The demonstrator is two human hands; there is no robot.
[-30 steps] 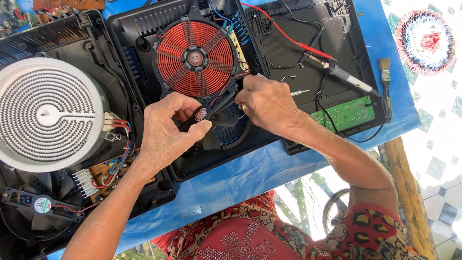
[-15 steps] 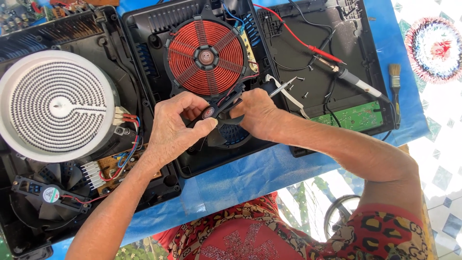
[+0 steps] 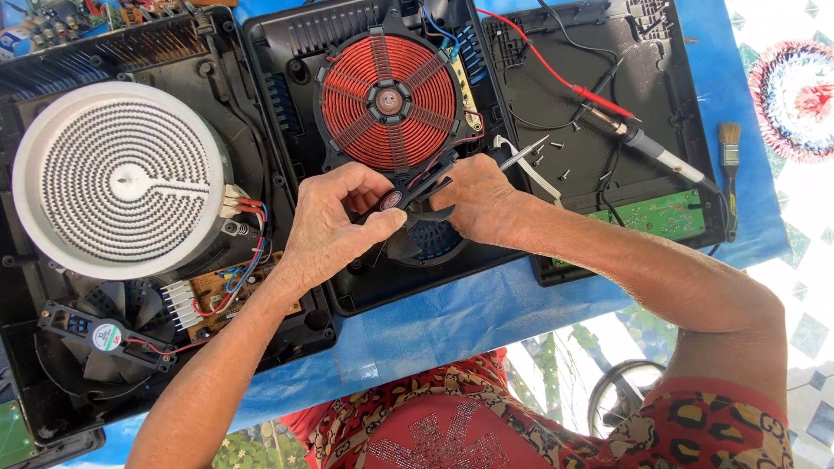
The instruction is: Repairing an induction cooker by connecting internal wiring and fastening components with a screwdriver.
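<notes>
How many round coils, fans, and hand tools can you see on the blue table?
Round coils: 2, the copper coil and the white coil.
Fans: 2, the fan at lower left and the small fan between the left hand and right hand.
Hand tools: 2, the soldering iron and the paintbrush.
Total: 6

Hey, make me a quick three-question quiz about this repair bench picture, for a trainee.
1. True or false: both hands grip the small black fan just below the copper coil.
2. What lies at the far right on the blue cloth? A) pliers B) paintbrush C) hammer
3. Which heating element sits in the opened cooker beside the left hand?

Key:
1. True; the right hand grips it too.
2. B, the paintbrush.
3. The white ribbed disc.
</notes>
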